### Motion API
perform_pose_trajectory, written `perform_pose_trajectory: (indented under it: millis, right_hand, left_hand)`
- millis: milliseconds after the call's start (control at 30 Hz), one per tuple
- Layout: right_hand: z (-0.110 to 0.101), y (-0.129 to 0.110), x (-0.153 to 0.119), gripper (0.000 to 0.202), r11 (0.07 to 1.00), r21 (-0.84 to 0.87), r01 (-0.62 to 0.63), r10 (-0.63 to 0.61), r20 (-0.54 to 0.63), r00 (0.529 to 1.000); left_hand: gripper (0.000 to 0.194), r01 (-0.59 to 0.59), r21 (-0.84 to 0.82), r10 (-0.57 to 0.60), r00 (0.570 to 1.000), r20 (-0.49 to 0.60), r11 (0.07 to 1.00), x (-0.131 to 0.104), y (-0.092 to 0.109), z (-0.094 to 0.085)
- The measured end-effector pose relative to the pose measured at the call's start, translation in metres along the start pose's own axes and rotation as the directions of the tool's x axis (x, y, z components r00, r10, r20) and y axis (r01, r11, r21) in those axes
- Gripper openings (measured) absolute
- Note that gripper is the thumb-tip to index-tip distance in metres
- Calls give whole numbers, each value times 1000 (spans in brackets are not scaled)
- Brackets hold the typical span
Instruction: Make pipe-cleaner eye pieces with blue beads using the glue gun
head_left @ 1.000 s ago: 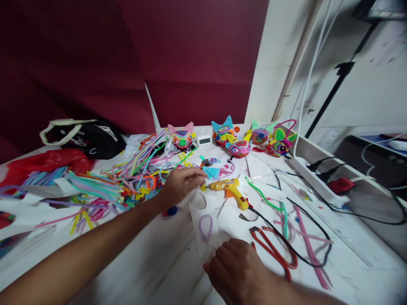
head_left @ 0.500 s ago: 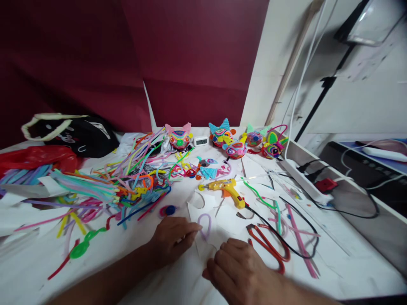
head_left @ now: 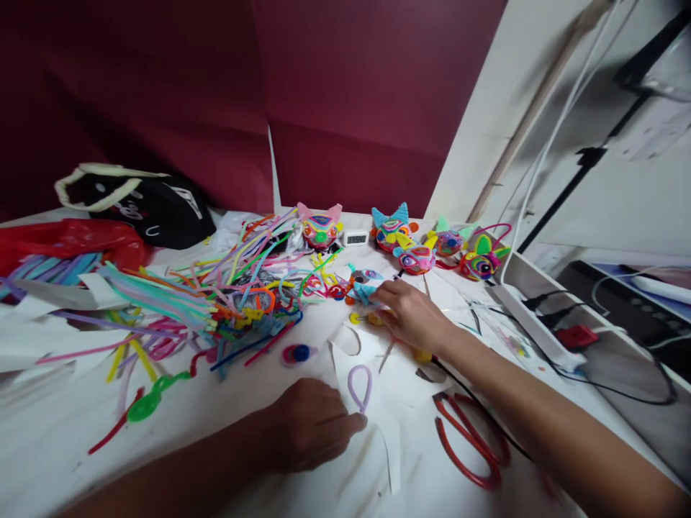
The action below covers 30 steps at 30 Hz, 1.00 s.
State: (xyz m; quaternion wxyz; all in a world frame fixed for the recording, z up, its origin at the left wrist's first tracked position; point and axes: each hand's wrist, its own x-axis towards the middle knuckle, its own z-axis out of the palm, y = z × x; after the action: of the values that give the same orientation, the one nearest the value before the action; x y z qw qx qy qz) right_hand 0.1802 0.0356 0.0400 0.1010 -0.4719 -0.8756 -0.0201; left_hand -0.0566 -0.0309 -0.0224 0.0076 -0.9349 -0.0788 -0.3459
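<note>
A lilac pipe cleaner bent into a teardrop loop [head_left: 359,386] lies over white paper [head_left: 386,424]. My left hand [head_left: 316,426] is closed, pinching the loop's lower end between thumb and fingertips. My right hand [head_left: 409,311] reaches across the yellow glue gun [head_left: 422,355] and covers most of it. Its fingers are apart and bent, with the tips beside a light-blue fan-shaped piece [head_left: 363,292]; whether they touch it is unclear. Red-handled scissors [head_left: 469,439] lie below my right forearm.
Loose pipe cleaners [head_left: 162,306] are heaped on the left. Decorated animal heads [head_left: 415,257] and a small digital clock [head_left: 355,237] line the back. A white power strip [head_left: 534,327] runs along the right. A blue-topped round piece [head_left: 297,353] sits mid-table.
My right hand has moved forward from the table's near side to over the glue gun. My left hand has come to the loop's lower end. The whole view has shifted slightly.
</note>
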Motion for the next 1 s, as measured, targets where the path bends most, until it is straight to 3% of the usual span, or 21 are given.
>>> perform_pose_trajectory:
  millis: [133,333,700,1000]
  right_hand:
    - [22,14,46,35,998,-46,-35,39,92,995]
    - [42,19,72,47,993,-98,-68,85,189,978]
    - [45,27,81,38,991,-111,-80,105,241,965]
    - [40,57,74,36,993,-84,-78,93,199,976]
  left_hand:
    - [22,-31,-40,31,1000,2,999,-2,-4,3]
    - [19,-46,-34,47,998,34,998,-8,-8,8]
    - [16,-68,-31,70,997,36,997,-6,-8,10]
    - [13,-72,-8,72,994,84,997,-8,-8,11]
